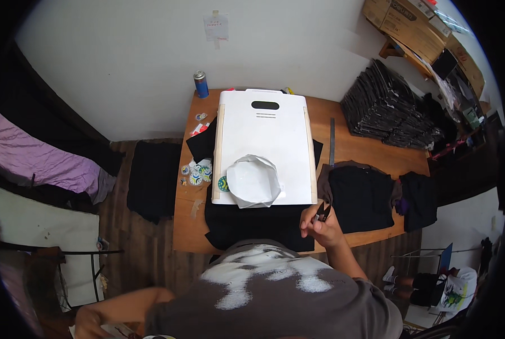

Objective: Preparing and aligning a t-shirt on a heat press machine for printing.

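Observation:
My right hand [322, 227] is closed around a pair of black thread snips [323, 211], blades pointing up, by the lower right corner of a white board [266, 135]. The board has a handle slot near its far end and lies over black fabric [252, 223] on the table. Near its front edge sits a many-sided white paper container [254, 181], with a round green patch [223, 183] beside it. Far off to the lower left, my left hand [90, 323] is down by something whitish at the picture's rim; its fingers are hidden there.
Several round patches [199, 172] lie left of the board on the wooden table [191, 229]. A blue can [200, 85] stands at the back left. Rightward are a metal ruler [332, 141], folded black garments [361, 198] and a tall black stack [388, 104]. Another person [438, 289] is at lower right.

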Available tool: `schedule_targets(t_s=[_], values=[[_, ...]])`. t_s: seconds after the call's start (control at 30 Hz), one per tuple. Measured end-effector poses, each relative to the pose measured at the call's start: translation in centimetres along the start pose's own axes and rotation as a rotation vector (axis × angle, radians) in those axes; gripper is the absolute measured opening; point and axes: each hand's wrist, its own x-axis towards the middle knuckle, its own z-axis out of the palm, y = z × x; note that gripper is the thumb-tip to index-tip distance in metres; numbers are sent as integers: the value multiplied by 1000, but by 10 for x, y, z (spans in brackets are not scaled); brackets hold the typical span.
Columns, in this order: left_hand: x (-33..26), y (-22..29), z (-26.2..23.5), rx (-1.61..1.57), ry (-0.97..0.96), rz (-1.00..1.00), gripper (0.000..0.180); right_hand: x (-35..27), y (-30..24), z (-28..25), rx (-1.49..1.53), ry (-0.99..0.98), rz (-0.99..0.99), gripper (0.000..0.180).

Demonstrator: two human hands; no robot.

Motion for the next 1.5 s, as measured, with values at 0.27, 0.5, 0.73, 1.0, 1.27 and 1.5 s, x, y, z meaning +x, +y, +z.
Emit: schedule_targets(t_s=[0.27, 0.5, 0.73, 1.0, 1.27, 1.5], values=[[171, -37, 6, 191, -509, 158, 12, 14, -3, 9, -55, 41, 11, 40], [207, -58, 9, 212, -627, 187, 12, 13, 3, 20, -40, 80, 33, 43], [219, -61, 14, 236, -676, 200, 13, 13, 4, 20, -52, 87, -16, 43], [226, -69, 19, 219, -703, 210, 14, 10, 13, 13, -24, 60, 26, 43], [240, -76, 24, 221, -724, 211, 15, 14, 21, 13, 16, 54, 9, 40], [245, -83, 26, 212, -728, 206, 17, 14, 22, 13, 33, 63, 19, 43]])
